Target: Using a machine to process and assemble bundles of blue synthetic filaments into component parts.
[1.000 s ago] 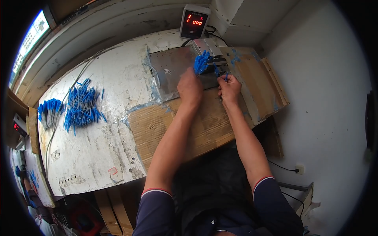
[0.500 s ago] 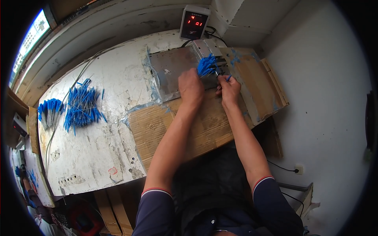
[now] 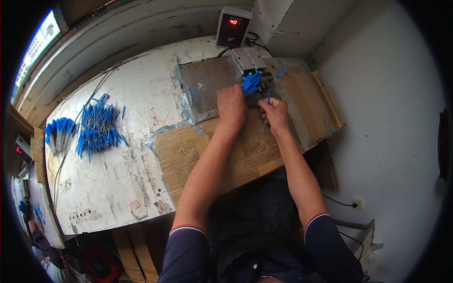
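My left hand (image 3: 232, 106) is closed round a bunch of blue-ended wires (image 3: 252, 82), their blue ends fanned out beyond my fingers. That bunch is over the metal plate (image 3: 207, 80), close to a small silver machine (image 3: 248, 61). To the right, my right hand (image 3: 276, 114) pinches a single blue-ended wire (image 3: 269, 98). Its blue end points up and its thin bare end hangs below the fingers. On the left of the table lie a loose pile of blue-ended wires (image 3: 100, 127) and a neater bundle of them (image 3: 59, 134).
A display box (image 3: 233, 28) with lit red digits stands behind the machine. Cardboard sheets (image 3: 245, 151) cover the table's front and right. A cable (image 3: 71, 146) crosses the white tabletop (image 3: 127, 188). A wall (image 3: 387, 118) rises at right.
My left hand and its bunch have shifted slightly right and down. The right hand has drawn back toward me, its wire turning upright. The red digits on the display have changed.
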A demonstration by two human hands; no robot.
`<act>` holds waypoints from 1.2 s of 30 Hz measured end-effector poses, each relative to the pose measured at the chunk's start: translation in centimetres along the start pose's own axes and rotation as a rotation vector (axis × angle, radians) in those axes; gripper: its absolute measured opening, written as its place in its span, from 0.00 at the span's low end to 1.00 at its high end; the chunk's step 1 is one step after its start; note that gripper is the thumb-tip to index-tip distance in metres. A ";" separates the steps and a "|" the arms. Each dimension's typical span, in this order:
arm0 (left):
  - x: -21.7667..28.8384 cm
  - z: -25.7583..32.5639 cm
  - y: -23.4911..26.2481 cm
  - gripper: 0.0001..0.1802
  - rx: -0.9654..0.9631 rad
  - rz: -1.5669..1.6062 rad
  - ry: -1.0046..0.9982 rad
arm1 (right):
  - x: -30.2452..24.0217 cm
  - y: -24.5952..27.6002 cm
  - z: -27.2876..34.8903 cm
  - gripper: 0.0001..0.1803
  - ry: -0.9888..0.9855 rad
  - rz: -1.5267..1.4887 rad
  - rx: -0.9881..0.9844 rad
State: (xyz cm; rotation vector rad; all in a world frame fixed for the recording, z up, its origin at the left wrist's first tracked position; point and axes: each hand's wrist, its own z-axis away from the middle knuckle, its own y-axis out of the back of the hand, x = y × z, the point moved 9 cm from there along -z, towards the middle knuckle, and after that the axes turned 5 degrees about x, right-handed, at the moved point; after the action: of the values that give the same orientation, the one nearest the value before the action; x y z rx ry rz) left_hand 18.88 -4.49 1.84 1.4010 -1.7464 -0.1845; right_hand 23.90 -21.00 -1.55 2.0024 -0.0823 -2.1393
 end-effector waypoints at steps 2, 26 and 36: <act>0.4 0.1 0.0 0.06 0.008 -0.011 -0.013 | 0.1 0.6 0.4 0.08 0.022 -0.026 0.075; -2.6 0.2 1.0 0.06 0.105 0.107 0.297 | -0.4 -0.3 -0.4 0.09 0.072 0.093 0.171; -2.2 0.2 1.3 0.07 0.145 0.151 0.263 | -0.5 -0.2 -0.4 0.11 0.118 0.094 0.183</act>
State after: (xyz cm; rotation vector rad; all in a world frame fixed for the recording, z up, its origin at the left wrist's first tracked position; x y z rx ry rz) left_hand 17.84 -2.19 1.30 1.3217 -1.6609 0.2044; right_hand 24.33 -20.62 -1.09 2.1723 -0.3586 -2.0162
